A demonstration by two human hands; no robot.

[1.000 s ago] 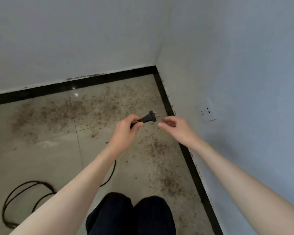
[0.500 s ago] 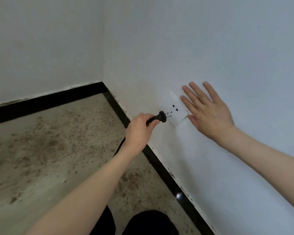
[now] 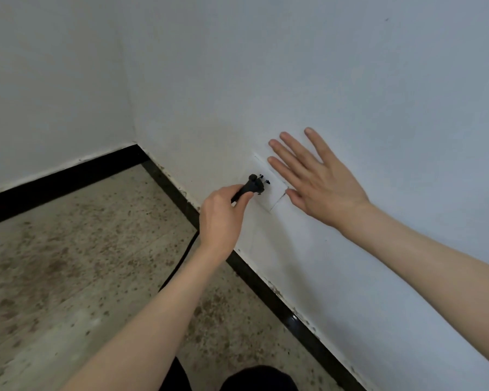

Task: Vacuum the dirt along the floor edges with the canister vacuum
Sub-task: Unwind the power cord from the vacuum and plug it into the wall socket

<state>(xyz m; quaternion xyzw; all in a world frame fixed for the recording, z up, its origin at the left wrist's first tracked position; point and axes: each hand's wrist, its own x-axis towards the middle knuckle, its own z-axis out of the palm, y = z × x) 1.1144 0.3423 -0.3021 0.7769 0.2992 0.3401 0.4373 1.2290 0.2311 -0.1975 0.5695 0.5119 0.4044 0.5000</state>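
My left hand [image 3: 220, 214] grips a black power plug [image 3: 251, 186], whose head is right at the white wall socket [image 3: 271, 193] low on the right wall. The black cord [image 3: 181, 262] runs down from my left hand along the forearm. My right hand [image 3: 314, 179] lies flat on the wall, fingers spread, just right of the socket and overlapping its edge. Brown dirt [image 3: 68, 266] is scattered over the tiled floor, denser toward the black skirting [image 3: 268, 294]. The canister vacuum is out of view.
Two white walls meet in a corner [image 3: 136, 142] at the upper left, with black skirting [image 3: 54, 182] along the base of each. My dark trouser knees [image 3: 254, 379] show at the bottom edge.
The view swung from the floor corner to the right wall. My left hand carried the plug up to the socket. My right hand went from near the plug to flat on the wall.
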